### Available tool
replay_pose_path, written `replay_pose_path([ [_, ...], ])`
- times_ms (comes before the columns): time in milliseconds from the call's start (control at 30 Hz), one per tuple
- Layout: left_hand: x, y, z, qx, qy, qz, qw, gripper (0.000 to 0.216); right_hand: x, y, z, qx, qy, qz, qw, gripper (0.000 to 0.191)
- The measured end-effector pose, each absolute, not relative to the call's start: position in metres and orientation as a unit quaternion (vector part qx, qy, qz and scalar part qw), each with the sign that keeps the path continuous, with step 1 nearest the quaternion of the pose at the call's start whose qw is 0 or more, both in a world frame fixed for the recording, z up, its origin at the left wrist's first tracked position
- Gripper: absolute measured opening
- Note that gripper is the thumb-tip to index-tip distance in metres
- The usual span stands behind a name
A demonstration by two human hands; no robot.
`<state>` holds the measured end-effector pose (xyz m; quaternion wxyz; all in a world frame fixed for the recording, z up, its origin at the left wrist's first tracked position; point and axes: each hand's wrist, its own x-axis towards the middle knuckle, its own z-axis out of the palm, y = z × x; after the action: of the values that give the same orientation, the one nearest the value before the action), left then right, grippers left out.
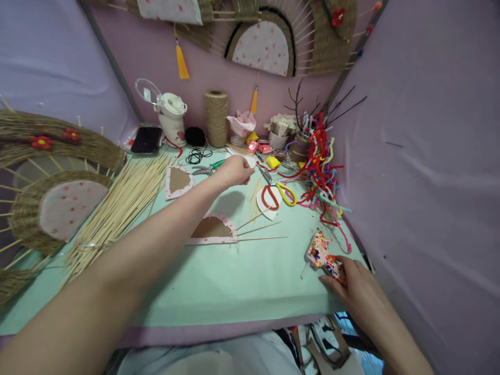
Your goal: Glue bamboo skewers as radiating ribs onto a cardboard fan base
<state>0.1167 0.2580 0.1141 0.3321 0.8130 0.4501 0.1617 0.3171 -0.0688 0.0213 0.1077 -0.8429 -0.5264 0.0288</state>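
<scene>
Right hand [354, 282] has the flowery glue gun [321, 252] by the handle, near right on the table [250, 291]. Left hand [236, 170] is curled up, far middle, left of the scissors [273, 183]; can't tell if it's pinching anything. Cardboard piece [213, 227] sits nearer.

Left arm [152, 239] bare, reaching long and diagonal to centre; left hand [236, 170] palm down, fingers curled in. Right forearm [392, 323] low right, angled inward; right hand [353, 278] gripping, thumb lowermost.

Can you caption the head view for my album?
Right hand on a flowery tool, left hand above a green table with sticks and scissors.
</scene>
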Motion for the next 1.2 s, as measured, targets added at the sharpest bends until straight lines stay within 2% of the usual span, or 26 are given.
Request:
replay_pose_path([
  [133,0.078,0.239,0.111,0.742,0.442,0.238,0.444,0.022,0.317,-0.063,0.007,-0.847,-0.518,0.036,0.117,0.057],
  [300,0.035,0.216,0.098,0.694,0.441,0.301,0.483,0.018,0.319,-0.058,0.012,-0.828,-0.541,0.039,0.141,0.048],
  [433,0.011,0.202,0.091,0.664,0.455,0.349,0.480,0.020,0.311,-0.060,0.039,-0.824,-0.519,0.060,0.218,0.046],
  [600,0.001,0.199,0.082,0.610,0.464,0.429,0.478,0.020,0.281,-0.050,0.076,-0.793,-0.442,0.241,0.343,0.042],
  [700,-0.002,0.202,0.078,0.600,0.461,0.456,0.468,0.019,0.261,-0.027,0.088,-0.740,-0.410,0.368,0.386,0.046],
  [900,-0.009,0.204,0.072,0.610,0.471,0.465,0.435,0.020,0.233,0.033,0.102,-0.645,-0.430,0.540,0.328,0.049],
  [1200,-0.010,0.202,0.068,0.632,0.457,0.461,0.423,0.018,0.206,0.075,0.114,-0.642,-0.468,0.574,0.199,0.052],
])
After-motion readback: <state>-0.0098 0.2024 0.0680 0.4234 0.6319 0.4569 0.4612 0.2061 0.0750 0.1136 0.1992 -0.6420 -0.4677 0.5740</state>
